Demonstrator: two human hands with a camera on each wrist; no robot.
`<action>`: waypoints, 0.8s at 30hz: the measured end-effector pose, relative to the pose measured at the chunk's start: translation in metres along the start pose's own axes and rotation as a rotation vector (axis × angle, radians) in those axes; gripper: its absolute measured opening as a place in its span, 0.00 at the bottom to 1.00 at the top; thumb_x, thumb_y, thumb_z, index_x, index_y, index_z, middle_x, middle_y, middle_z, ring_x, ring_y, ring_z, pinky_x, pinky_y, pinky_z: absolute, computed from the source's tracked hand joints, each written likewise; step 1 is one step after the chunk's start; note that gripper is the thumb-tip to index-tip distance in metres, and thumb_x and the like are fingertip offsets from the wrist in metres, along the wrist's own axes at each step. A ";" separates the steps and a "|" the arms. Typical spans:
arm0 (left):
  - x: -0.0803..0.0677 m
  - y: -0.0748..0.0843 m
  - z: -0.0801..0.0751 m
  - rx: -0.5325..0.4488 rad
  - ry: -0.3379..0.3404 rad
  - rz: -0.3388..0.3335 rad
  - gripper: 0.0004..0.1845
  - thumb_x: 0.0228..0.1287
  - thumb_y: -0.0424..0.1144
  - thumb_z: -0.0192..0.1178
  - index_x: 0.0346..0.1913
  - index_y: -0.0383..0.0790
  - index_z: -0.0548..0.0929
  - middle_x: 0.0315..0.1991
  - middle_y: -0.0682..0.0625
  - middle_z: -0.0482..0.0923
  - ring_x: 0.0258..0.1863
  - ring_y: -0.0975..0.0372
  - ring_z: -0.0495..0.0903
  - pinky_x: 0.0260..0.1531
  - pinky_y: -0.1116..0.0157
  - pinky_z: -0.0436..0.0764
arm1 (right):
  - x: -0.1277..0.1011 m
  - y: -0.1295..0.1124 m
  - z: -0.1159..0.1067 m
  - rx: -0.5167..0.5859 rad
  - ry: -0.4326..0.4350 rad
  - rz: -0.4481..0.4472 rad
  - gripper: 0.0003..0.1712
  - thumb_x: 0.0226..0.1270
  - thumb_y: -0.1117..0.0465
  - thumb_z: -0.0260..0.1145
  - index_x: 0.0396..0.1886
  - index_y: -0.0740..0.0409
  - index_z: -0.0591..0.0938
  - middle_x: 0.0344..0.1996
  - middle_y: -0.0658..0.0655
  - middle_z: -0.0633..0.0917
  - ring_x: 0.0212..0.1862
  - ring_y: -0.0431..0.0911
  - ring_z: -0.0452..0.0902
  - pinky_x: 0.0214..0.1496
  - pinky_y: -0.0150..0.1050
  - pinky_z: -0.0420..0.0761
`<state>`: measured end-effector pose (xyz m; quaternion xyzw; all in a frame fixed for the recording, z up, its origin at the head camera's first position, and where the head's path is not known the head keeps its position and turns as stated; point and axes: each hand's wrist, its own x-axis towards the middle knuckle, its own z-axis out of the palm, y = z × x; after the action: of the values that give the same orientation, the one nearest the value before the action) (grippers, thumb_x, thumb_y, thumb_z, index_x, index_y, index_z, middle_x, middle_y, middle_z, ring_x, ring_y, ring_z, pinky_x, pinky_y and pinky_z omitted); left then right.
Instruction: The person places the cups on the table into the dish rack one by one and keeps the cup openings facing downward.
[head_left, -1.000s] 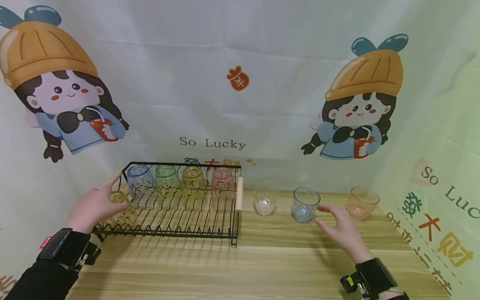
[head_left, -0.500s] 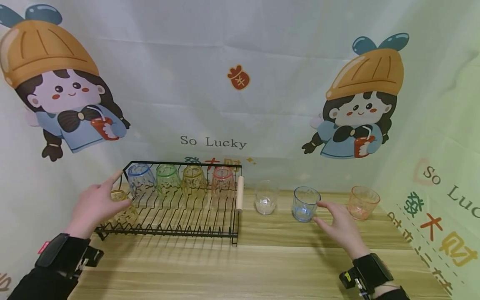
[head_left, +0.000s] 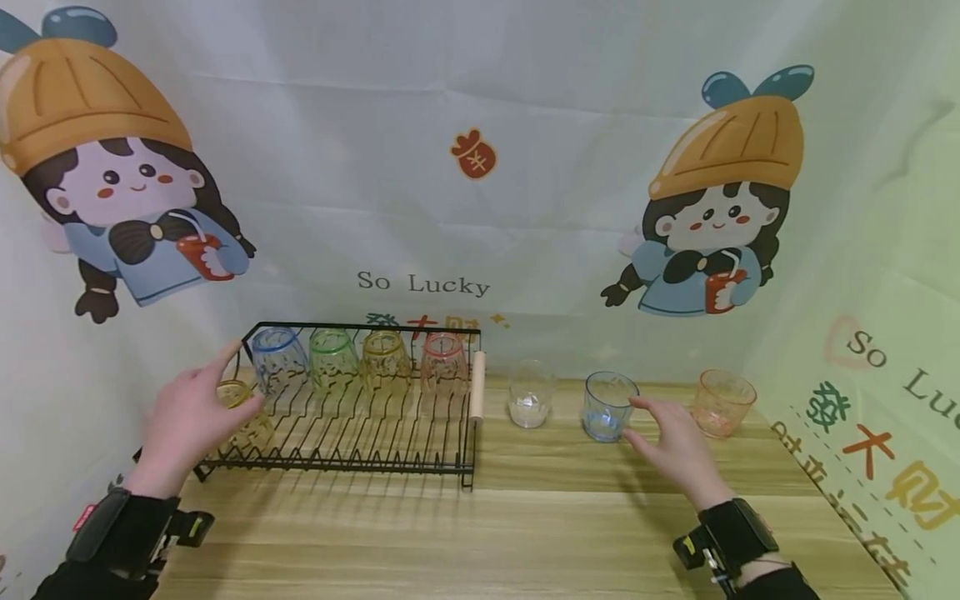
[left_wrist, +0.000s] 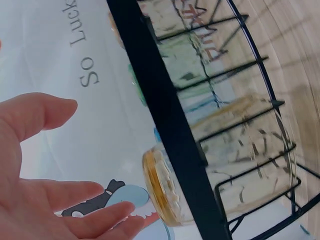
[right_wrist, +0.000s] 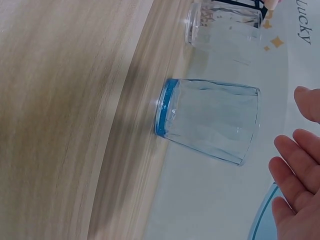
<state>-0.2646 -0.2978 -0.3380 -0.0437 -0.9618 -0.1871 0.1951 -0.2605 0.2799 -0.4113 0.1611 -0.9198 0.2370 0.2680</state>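
My left hand [head_left: 183, 421] is above the left end of a black wire dish rack [head_left: 337, 468], fingers spread, beside an upside-down yellow-tinted glass [left_wrist: 161, 187]. The left wrist view shows a gap between fingertips and glass; in the head view the hand partly covers it. On the wooden table to the right, a blue-rimmed glass [head_left: 609, 408] stands upright. My right hand [head_left: 678, 446] is just right of it, thumb and fingers parted. In the right wrist view those fingers are apart from the blue glass [right_wrist: 210, 120] and hold nothing.
Along the rack's back row stand a blue glass [head_left: 279, 362], a green glass [head_left: 333, 362], a yellow glass [head_left: 386, 362] and a pink glass [head_left: 444, 362]. A clear glass [head_left: 529, 400] and an orange-pink glass [head_left: 722, 404] flank the blue-rimmed one. A printed curtain [head_left: 555, 250] hangs behind.
My left wrist has shifted slightly down and turned a little, with the hand still beside the yellow glass. My right hand stays almost in place. The glasses and rack have not moved.
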 end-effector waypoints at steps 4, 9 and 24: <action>-0.005 0.003 0.001 -0.031 0.055 0.016 0.47 0.64 0.50 0.63 0.78 0.35 0.53 0.56 0.20 0.69 0.52 0.29 0.68 0.45 0.32 0.70 | 0.001 0.000 0.002 0.005 0.004 -0.005 0.27 0.57 0.68 0.75 0.57 0.70 0.79 0.51 0.69 0.82 0.56 0.65 0.74 0.59 0.60 0.73; -0.008 0.010 0.003 -0.109 0.119 0.040 0.45 0.63 0.46 0.65 0.76 0.30 0.56 0.60 0.21 0.68 0.55 0.29 0.67 0.51 0.32 0.67 | 0.001 0.000 0.006 0.010 0.009 -0.003 0.28 0.57 0.69 0.75 0.57 0.71 0.79 0.51 0.70 0.82 0.56 0.66 0.74 0.60 0.61 0.72; -0.010 0.032 0.014 -0.173 0.131 0.065 0.42 0.61 0.43 0.68 0.69 0.19 0.63 0.65 0.22 0.62 0.63 0.30 0.62 0.59 0.31 0.63 | 0.004 -0.007 0.016 -0.014 0.024 -0.010 0.28 0.56 0.69 0.75 0.57 0.72 0.79 0.50 0.70 0.83 0.54 0.65 0.75 0.58 0.60 0.74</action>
<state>-0.2552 -0.2626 -0.3433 -0.0796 -0.9253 -0.2656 0.2589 -0.2671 0.2649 -0.4185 0.1610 -0.9173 0.2312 0.2813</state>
